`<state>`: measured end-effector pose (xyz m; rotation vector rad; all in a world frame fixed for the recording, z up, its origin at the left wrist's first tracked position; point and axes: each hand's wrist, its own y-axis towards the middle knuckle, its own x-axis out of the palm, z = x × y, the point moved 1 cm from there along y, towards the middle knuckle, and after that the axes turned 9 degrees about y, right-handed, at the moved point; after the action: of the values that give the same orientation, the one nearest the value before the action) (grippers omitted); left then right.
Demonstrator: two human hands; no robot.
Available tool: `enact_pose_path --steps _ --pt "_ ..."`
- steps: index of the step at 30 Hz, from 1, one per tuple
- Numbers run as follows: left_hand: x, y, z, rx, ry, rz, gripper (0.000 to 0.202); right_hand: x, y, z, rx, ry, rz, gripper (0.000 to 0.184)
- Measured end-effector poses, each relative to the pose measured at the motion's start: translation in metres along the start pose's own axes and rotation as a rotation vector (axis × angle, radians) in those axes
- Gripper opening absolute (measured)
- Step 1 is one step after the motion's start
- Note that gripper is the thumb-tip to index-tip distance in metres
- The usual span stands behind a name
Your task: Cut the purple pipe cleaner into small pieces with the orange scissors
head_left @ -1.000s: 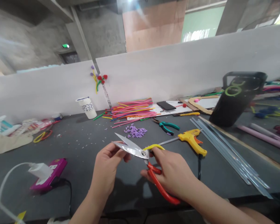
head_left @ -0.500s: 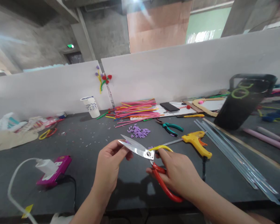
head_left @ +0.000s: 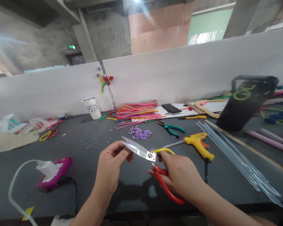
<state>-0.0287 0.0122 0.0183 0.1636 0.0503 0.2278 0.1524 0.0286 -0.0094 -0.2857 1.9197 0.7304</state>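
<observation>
Pinching a purple piece [head_left: 127,142] at the blade tips: left hand [head_left: 112,160], thumb pressed to forefinger, the piece mostly hidden by steel. Scissors [head_left: 139,151] above the near middle of the dark table [head_left: 85,182], blades almost together, pointing left. Right hand [head_left: 178,168] curled round their handles, one yellow, one red; thumb side on the yellow, fingers bent at the red.

Just beyond: heap of cut purple bits [head_left: 140,133], a few strays near the yellow handle. Right of the heap, teal-handled pliers [head_left: 173,129]; nearer, yellow glue gun [head_left: 198,145], stick jutting out leftward. Clear rods [head_left: 228,158] lie slantwise farther right.

Farther back: pink and orange stems [head_left: 136,110] in a bundle, dark phone [head_left: 171,108] beside them, white patterned cup [head_left: 91,108] to the left. Black bottle [head_left: 246,105], far right. Left side: magenta power strip [head_left: 56,175], white plug [head_left: 47,168] in it.
</observation>
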Motion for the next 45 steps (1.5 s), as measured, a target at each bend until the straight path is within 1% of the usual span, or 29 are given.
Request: enact_pose_path --steps 5,10,13,17,19,21,24,26,28,32,34,36,39,42,45 --pt "0.000 0.000 0.001 -0.012 -0.011 0.014 0.006 0.000 0.000 -0.001 0.005 -0.003 -0.003 0.036" --pt "-0.001 0.000 0.002 -0.012 -0.012 0.018 0.006 0.000 0.001 -0.002 -0.007 -0.004 0.026 0.037" --pt "-0.003 0.001 0.003 0.000 -0.004 0.009 0.006 0.000 0.001 -0.002 -0.018 -0.018 0.049 0.037" --pt "-0.006 0.001 0.004 -0.016 0.036 0.000 0.007 0.000 0.001 0.001 -0.048 -0.059 0.055 0.038" --pt "-0.006 0.001 0.004 -0.027 0.051 -0.007 0.007 -0.001 0.001 0.002 -0.034 -0.051 0.050 0.037" --pt "-0.005 0.001 0.004 -0.039 0.055 -0.014 0.007 -0.003 0.002 0.001 0.028 0.028 0.029 0.034" --pt "-0.002 0.002 0.003 -0.063 0.052 -0.028 0.007 -0.007 0.005 -0.004 0.120 0.243 -0.011 0.028" --pt "0.001 0.002 0.002 -0.076 0.055 -0.065 0.008 -0.008 0.007 -0.007 0.157 0.374 -0.019 0.025" --pt "0.004 0.001 0.000 -0.094 0.068 -0.133 0.008 -0.007 0.009 -0.008 0.202 0.540 -0.027 0.020" --pt "0.012 -0.001 -0.006 -0.163 0.097 -0.310 0.008 -0.003 0.016 -0.007 0.291 0.981 -0.069 0.010" --pt "0.015 -0.003 -0.008 -0.178 0.132 -0.400 0.009 -0.003 0.018 -0.006 0.336 1.131 -0.100 0.007" --pt "0.017 -0.003 -0.009 -0.169 0.187 -0.472 0.010 -0.003 0.019 -0.006 0.362 1.211 -0.135 0.007" --pt "0.019 -0.004 -0.009 -0.155 0.269 -0.535 0.011 -0.006 0.019 -0.007 0.367 1.257 -0.174 0.010" --pt "0.021 -0.006 -0.008 -0.153 0.313 -0.564 0.009 -0.009 0.018 -0.007 0.359 1.260 -0.194 0.011" --pt "0.023 -0.007 -0.008 -0.141 0.346 -0.559 0.007 -0.008 0.017 -0.007 0.342 1.196 -0.182 0.006"
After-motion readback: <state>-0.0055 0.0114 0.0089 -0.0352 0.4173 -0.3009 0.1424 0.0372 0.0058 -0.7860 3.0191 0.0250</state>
